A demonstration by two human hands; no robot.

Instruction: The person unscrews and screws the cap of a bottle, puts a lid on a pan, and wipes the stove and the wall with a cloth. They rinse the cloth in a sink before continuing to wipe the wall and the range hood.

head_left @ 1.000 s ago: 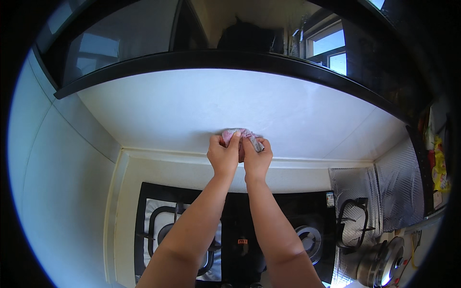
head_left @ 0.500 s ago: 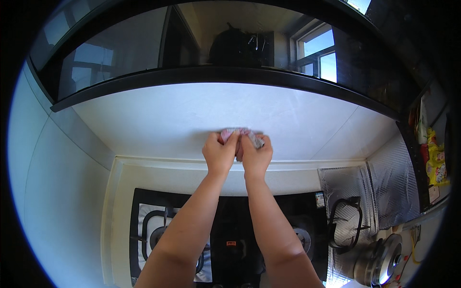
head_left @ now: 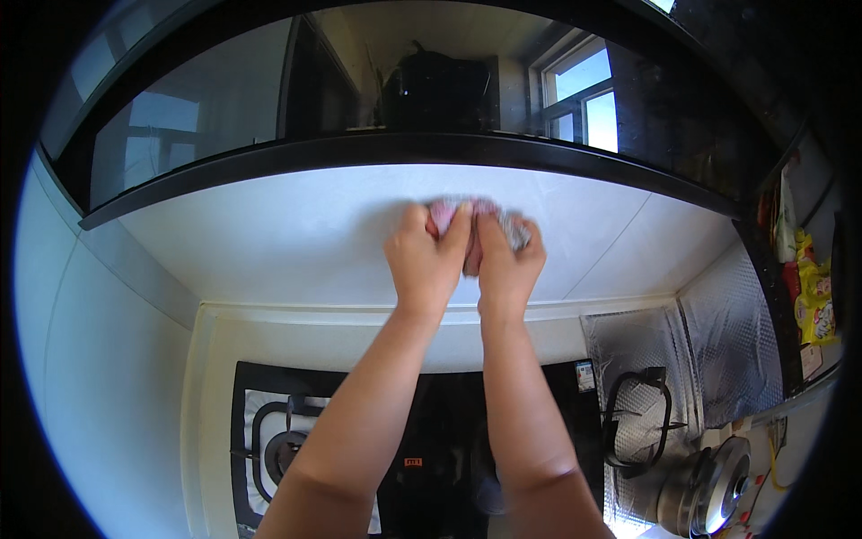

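A bunched pink and grey cloth is pressed against the pale wall behind the stove, a little below the dark range hood. My left hand grips its left part, fingers curled and thumb pointing up. Close beside it, my right hand has hold of the greyer right end. Both arms stretch forward over the black gas stove. Most of my fingertips are hidden behind the cloth.
On foil sheeting to the right rests a black pot support. A lidded steel pot stands at the lower right. Yellow packets sit on a shelf at the far right. A light ledge runs along the wall's base.
Both hands have slid the cloth up the wall and slightly right, nearer the hood. The surroundings have shifted a little left in the picture.
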